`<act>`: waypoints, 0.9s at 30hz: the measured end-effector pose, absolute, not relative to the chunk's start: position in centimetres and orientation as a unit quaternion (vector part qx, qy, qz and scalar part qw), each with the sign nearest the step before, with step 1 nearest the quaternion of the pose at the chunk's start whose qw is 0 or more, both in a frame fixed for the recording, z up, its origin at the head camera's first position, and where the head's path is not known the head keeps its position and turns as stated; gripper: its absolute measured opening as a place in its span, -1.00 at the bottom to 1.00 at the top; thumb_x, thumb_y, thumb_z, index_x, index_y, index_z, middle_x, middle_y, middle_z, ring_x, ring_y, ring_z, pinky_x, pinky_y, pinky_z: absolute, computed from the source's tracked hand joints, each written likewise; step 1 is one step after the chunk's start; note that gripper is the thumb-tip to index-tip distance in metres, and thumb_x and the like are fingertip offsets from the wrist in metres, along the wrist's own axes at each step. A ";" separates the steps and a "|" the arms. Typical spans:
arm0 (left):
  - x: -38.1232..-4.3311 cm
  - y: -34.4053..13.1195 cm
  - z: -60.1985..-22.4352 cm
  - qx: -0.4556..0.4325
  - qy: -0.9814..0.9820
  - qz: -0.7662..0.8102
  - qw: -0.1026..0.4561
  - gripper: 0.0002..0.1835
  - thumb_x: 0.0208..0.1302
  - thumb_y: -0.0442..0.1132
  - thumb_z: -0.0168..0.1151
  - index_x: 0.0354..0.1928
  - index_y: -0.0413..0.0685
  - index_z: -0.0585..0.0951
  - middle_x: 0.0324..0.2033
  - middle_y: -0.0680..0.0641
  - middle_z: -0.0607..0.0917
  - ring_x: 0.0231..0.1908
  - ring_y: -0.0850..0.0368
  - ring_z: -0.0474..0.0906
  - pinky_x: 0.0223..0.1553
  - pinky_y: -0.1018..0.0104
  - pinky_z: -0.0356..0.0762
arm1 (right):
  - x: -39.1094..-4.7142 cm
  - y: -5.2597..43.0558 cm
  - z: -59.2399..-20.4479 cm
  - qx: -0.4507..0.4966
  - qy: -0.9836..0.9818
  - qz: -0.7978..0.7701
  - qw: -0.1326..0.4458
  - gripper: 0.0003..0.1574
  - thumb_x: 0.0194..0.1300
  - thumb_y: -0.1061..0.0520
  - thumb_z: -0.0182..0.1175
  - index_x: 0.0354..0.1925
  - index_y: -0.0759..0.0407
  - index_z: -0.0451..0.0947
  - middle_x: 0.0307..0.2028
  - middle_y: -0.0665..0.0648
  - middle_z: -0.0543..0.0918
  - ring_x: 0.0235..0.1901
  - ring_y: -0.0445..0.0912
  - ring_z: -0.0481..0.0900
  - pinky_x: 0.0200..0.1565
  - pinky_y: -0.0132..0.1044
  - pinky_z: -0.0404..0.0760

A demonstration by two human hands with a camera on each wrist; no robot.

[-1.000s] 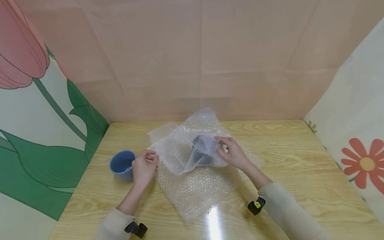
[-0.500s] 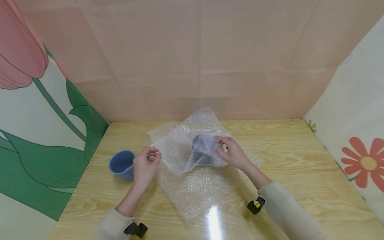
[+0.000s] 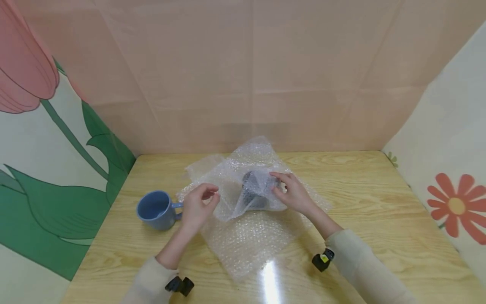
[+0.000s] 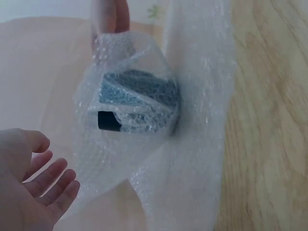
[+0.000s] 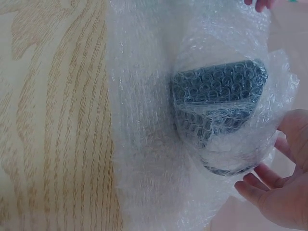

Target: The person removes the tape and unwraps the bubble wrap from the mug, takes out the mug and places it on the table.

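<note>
A dark blue-grey cup [image 3: 255, 191] lies under a folded-over layer of bubble wrap [image 3: 247, 236] in the middle of the table. A dark curved piece, like a handle, shows through the wrap in the right wrist view. My right hand [image 3: 297, 193] holds the wrap at the cup's right side, thumb and fingers around it. My left hand [image 3: 198, 207] hovers over the wrap's left part. Its fingers [image 4: 61, 190] are loosely bent in the left wrist view, holding nothing and apart from the cup.
A blue mug [image 3: 156, 211] stands upright to the left of my left hand, its handle toward the hand. Everything rests on a wood-grain table [image 3: 379, 219]. A pinkish backdrop [image 3: 250, 76] rises at the back, with flower-printed panels on both sides.
My left hand has moved right, off the left edge of the bubble wrap and over it, uncovering the blue mug's handle. The right hand stays nearly still on the wrap.
</note>
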State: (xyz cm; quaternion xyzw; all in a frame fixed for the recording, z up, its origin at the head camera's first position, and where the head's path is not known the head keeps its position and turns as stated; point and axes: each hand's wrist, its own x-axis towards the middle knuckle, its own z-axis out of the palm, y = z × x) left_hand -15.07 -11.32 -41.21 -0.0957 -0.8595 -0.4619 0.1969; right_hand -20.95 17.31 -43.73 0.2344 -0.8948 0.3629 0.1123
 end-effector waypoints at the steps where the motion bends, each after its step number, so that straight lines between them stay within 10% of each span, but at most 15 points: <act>1: -15.1 -11.2 -41.1 -0.104 -0.859 -0.461 0.197 -0.85 0.04 -0.38 0.28 -0.28 -0.16 0.64 -0.34 -0.09 0.71 -0.31 0.05 0.63 -0.22 0.22 0.61 | -20.9 17.3 -43.7 0.234 -0.895 0.363 0.111 -0.45 0.16 0.19 0.23 0.15 0.20 0.43 -0.18 0.27 0.54 -0.20 0.14 0.46 -0.28 -0.21 0.46; 27: -18.8 -6.6 -37.6 -0.214 -0.879 -0.383 0.187 -0.68 0.09 -0.25 0.27 -0.05 -0.06 0.58 -0.09 -0.05 0.63 -0.06 0.05 0.54 0.01 0.20 0.49 | -20.7 17.2 -43.5 0.236 -0.893 0.362 0.123 -0.47 0.15 0.22 0.23 0.12 0.24 0.45 -0.15 0.34 0.54 -0.17 0.16 0.46 -0.28 -0.18 0.47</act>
